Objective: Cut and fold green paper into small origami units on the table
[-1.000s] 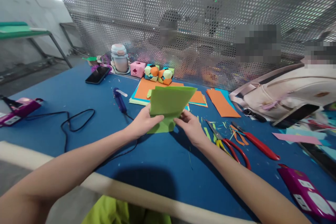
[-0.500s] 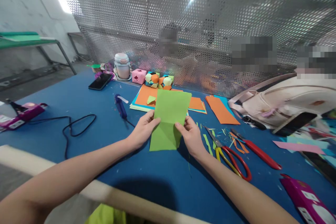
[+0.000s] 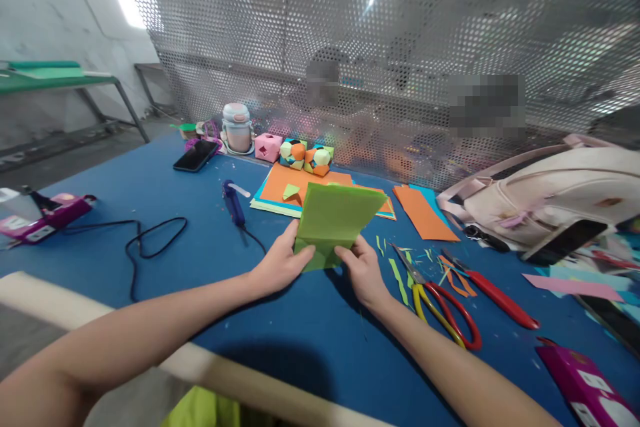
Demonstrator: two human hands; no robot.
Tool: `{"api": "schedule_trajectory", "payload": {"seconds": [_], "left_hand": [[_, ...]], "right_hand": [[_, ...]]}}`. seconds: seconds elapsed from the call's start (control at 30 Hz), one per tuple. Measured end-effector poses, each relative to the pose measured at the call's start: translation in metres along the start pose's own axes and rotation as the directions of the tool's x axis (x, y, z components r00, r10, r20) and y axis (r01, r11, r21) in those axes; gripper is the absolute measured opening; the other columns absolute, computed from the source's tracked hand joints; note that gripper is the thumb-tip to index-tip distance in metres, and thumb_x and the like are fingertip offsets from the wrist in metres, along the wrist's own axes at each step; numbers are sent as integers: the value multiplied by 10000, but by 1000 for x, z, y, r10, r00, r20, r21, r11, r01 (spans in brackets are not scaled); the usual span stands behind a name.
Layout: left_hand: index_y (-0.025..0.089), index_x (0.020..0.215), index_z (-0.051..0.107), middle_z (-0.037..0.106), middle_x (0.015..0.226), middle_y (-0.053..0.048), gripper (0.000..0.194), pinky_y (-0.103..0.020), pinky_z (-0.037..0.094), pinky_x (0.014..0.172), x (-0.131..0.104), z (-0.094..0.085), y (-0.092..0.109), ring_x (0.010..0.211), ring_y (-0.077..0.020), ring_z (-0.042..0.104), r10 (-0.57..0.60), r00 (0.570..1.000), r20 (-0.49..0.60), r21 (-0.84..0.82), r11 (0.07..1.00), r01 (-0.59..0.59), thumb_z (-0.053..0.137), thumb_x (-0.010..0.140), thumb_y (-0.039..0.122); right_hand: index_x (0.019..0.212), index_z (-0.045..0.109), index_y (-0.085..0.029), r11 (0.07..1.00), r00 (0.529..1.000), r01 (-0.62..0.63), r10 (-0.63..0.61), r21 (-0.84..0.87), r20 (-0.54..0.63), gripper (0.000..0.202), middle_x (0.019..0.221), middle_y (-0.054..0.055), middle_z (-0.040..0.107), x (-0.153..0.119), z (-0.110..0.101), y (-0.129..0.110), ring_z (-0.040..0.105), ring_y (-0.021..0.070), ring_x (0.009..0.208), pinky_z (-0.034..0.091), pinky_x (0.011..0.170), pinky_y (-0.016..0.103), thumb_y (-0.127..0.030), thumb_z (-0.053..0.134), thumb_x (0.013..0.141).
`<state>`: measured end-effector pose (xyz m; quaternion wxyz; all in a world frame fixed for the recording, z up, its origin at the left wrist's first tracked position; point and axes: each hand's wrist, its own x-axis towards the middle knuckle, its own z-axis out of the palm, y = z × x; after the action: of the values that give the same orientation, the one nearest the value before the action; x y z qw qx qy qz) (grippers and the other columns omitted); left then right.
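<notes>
A sheet of green paper is bent across its middle, its upper part leaning away from me. My left hand grips its left edge, thumb on the near face. At the right edge, my right hand pinches it the same way, thumb in front and fingers behind. Both hands hold it above the blue table. Behind the paper lies a stack of coloured sheets with an orange sheet on top, and a small folded green piece rests there.
Red-and-yellow-handled scissors, a red-handled tool and paper scraps lie at right, near a pale bag. A blue glue gun with a black cord lies left. Folded paper cubes and a bottle stand behind.
The green sheet has gone from nearly flat to bent, its upper part tilting down and away and its lower part foreshortened. Both hands keep their grip on its edges.
</notes>
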<state>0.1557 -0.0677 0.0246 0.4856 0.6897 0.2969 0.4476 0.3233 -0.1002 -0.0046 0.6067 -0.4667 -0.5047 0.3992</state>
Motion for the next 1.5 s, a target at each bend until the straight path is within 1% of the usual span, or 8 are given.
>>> {"api": "schedule_trajectory", "payload": {"seconds": [0.33,0.5,0.7,0.87,1.0,1.13,1.27,1.5], "left_hand": [[150,1115,499,605,1128,-86,301,-327,375,1004,-6,8,-20,1126,-211,515,-81,995,-59,-70,995,77,514,827,236],[182,1143,486,603,1196,-79,369,-353,434,958,0,12,-15,1107,-215,557,-203,975,-95,-424,894,144,573,793,262],[148,1044,590,689,1042,-80,355,-358,512,842,14,6,-3,909,-221,654,-414,905,-97,-680,691,243,649,694,148],[88,981,641,710,990,-131,248,-366,540,832,22,1,-7,798,-214,685,-629,776,-45,-773,514,373,593,738,76],[82,1055,625,711,994,-142,270,-364,548,837,21,5,-13,816,-217,693,-674,739,3,-803,439,403,534,801,78],[98,1065,625,712,1006,-121,293,-345,567,789,20,7,-14,830,-209,693,-641,768,-2,-806,456,378,503,804,46],[96,980,645,720,939,-120,222,-307,584,693,20,3,-18,771,-190,693,-641,767,-20,-712,548,440,500,813,78],[96,842,654,704,822,-116,132,-254,571,495,19,-1,-24,586,-154,652,-610,787,95,-511,649,565,529,803,107]], "right_hand": [[1058,568,-212,998,998,-61,61,-9,6,304,1053,40,658,-7,8,5,601,210,941,487,824,347,-351,597,790],[1009,543,-206,987,995,-95,94,-132,-16,323,952,43,659,-3,5,8,601,205,861,501,758,337,-446,587,798],[926,582,-203,961,977,-177,198,-215,84,284,867,26,670,-2,-10,-1,615,193,775,503,683,314,-449,602,786],[887,593,-200,925,921,-288,338,-247,195,269,803,8,672,-12,-29,-11,624,171,708,501,633,293,-432,641,760],[875,580,-191,909,918,-346,379,-232,117,342,757,13,678,-19,-44,-12,634,167,682,506,626,289,-471,677,705],[879,606,-178,891,944,-306,329,-335,11,384,761,41,693,-19,-59,-7,640,174,665,508,612,295,-506,666,687],[920,631,-176,869,959,-271,280,-413,-40,393,816,71,709,-12,-76,-3,654,199,701,514,625,318,-503,632,703],[884,655,-194,756,983,-156,56,-635,-175,313,889,78,698,0,-102,-4,624,233,825,471,753,374,-461,559,749]]}}
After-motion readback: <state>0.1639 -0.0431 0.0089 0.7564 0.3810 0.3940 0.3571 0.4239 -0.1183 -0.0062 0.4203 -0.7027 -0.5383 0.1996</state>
